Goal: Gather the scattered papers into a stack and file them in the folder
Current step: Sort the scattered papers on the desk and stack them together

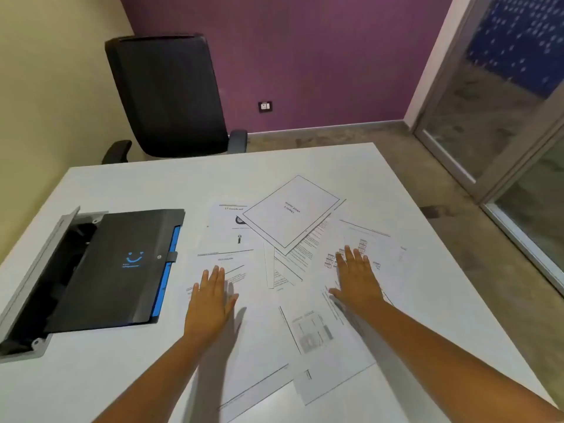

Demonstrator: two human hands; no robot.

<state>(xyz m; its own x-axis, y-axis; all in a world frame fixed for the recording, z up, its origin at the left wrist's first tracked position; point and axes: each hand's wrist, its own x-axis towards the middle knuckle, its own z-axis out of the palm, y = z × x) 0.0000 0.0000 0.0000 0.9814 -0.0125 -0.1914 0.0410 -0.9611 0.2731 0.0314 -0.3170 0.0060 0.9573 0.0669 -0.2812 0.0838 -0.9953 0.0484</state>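
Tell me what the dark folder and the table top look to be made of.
Folder: probably matte plastic, going by its stiff flat cover, snap clasp and printed blue logo. Table: smooth white top, likely laminate, with a faint sheen; the core is not visible.

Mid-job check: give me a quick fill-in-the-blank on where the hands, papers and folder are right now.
1. Both hands, left hand and right hand, lie flat on the ____.
2. The black folder lies to the ____ of the papers.
3. The folder's smiley logo is ____ in colour.
4. Behind the table stands a black ____.

Missing: papers; left; blue; chair
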